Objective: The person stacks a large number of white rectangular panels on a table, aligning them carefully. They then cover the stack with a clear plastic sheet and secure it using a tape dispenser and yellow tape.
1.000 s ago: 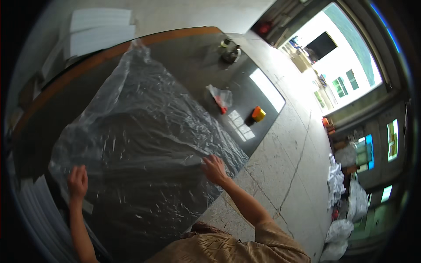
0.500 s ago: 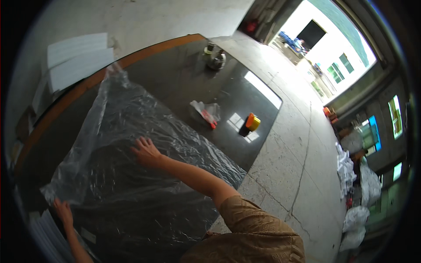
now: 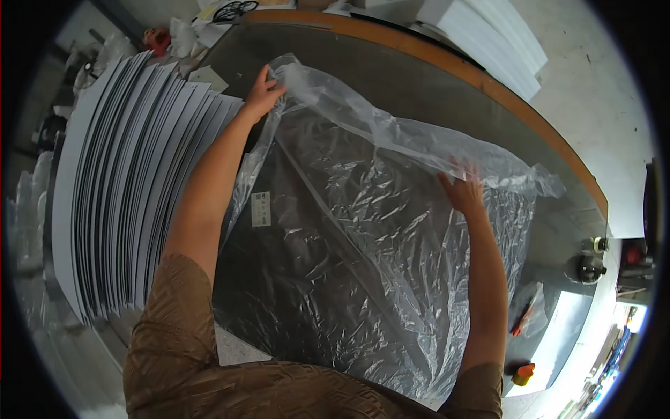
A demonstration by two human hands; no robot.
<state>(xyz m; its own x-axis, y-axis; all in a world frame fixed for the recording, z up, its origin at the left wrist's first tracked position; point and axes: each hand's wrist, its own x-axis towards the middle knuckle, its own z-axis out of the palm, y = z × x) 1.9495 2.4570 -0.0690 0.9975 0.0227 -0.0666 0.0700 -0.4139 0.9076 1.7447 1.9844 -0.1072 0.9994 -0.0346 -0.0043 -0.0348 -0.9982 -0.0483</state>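
Observation:
Clear, crinkled plastic film (image 3: 391,230) lies over a dark, glossy surface in front of me, its far edge bunched into a loose fold. At the film's far left corner, my left hand (image 3: 262,96) is closed, with fingers and thumb on the gathered edge. My right hand (image 3: 465,190) rests with spread fingers against the film near that far fold. Its fingertips show through a layer of plastic. A small pale label (image 3: 261,209) with print sits at the left part of the covered area.
A tall stack of white-edged sheets (image 3: 139,174) stands close on the left. The dark table (image 3: 558,237) has an orange-brown far edge. On its right are a roll of yellow tape (image 3: 523,374), a red-handled tool in clear plastic (image 3: 532,313) and a round glass container (image 3: 590,269). White foam slabs (image 3: 492,38) are beyond.
My view has swung left, bringing the sheet stack into full view. Both arms now reach to the film's far edge. My left hand has closed on its corner; the right hand stays spread on the film.

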